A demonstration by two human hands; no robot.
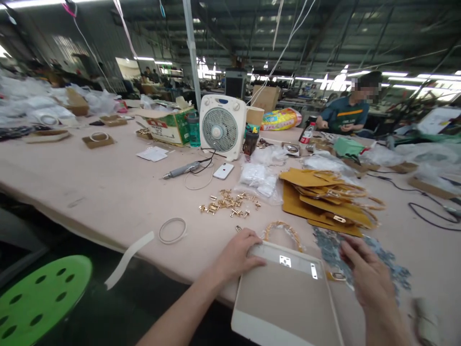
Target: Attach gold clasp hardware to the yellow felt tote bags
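A beige handbag (284, 298) with a pale edge lies at the table's near side. Two shiny metal plates sit in its upper part, and a plastic-wrapped tan handle (284, 229) arches beyond its top. My left hand (243, 254) grips the bag's upper left corner, thumb on the upper face. To the right, my right hand (369, 274) is closed with thumb and fingertips together; whatever is between them is too small to make out. It is over a spread of small grey metal pieces (391, 269). A tan strap with a gold fitting (337, 276) sticks out by the bag's right edge.
Gold-coloured hardware (230, 202) lies scattered ahead, with mustard bag pieces (324, 197) stacked to the right. Farther back are a phone (223, 171), an electric screwdriver (182, 170) and a fan (222, 126). A tape roll (173, 230) is left. Another person (347, 113) sits across.
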